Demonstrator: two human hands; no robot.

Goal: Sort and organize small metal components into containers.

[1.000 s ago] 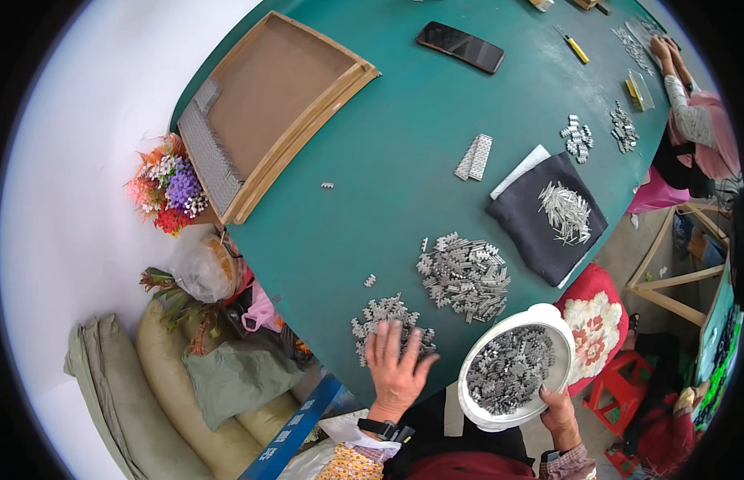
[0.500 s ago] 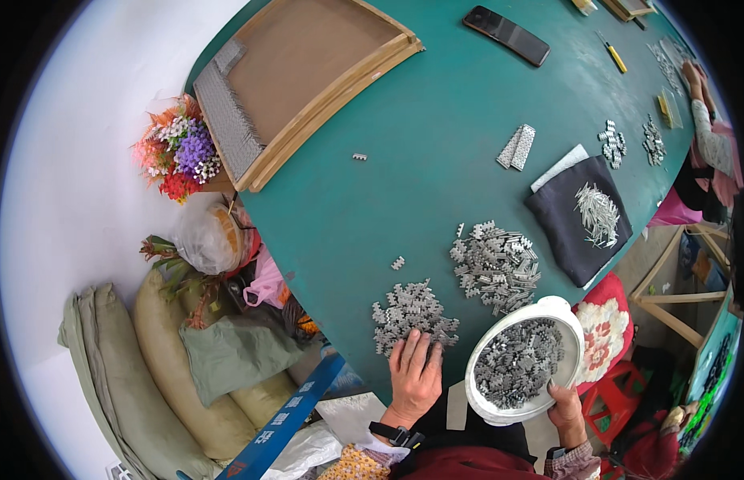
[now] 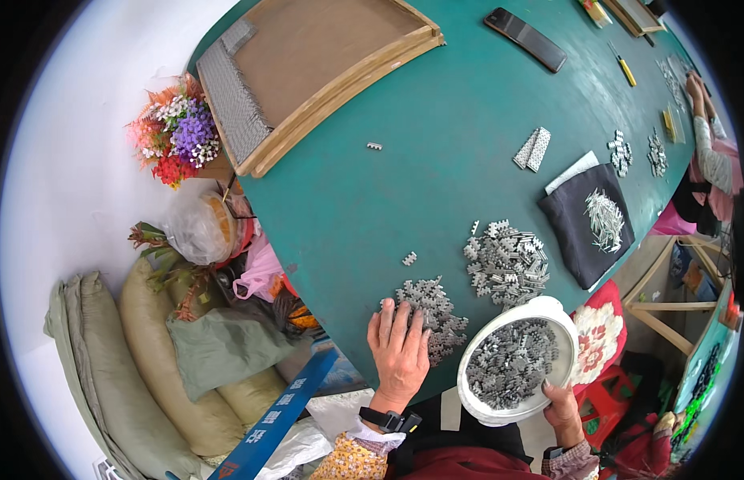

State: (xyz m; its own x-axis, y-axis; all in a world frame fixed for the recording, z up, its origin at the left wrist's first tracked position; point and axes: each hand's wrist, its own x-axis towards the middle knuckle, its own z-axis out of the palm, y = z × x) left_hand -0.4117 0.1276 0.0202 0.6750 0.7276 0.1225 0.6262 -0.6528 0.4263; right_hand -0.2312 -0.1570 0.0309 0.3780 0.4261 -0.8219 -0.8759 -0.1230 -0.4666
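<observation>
My left hand (image 3: 400, 352) lies palm down with its fingers stretched, along the left side of a pile of small notched grey metal pieces (image 3: 436, 308). Its fingertips touch the pile's edge. My right hand (image 3: 562, 412) grips the rim of a white plastic bowl (image 3: 569, 336) at its lower right. Many of the same grey pieces (image 3: 512, 360) fill the bowl, which is held at the table's near edge. Just beyond the bowl sits another pile of notched metal pieces (image 3: 506, 260). One small loose piece (image 3: 409, 258) lies above the nearer pile.
A wooden-framed tray (image 3: 348, 72) stands at the far left, beside artificial flowers (image 3: 184, 136). Toward the right are a dark cloth (image 3: 576, 248) with thin metal pins (image 3: 604, 220), metal strips (image 3: 532, 150) and a phone (image 3: 525, 38). Another person's hands (image 3: 697, 92) work at the far right.
My left hand has shifted left, from the pile's near edge to its left side, with the fingers stretched more. The bowl stays in my right hand. The whole view has shifted slightly.
</observation>
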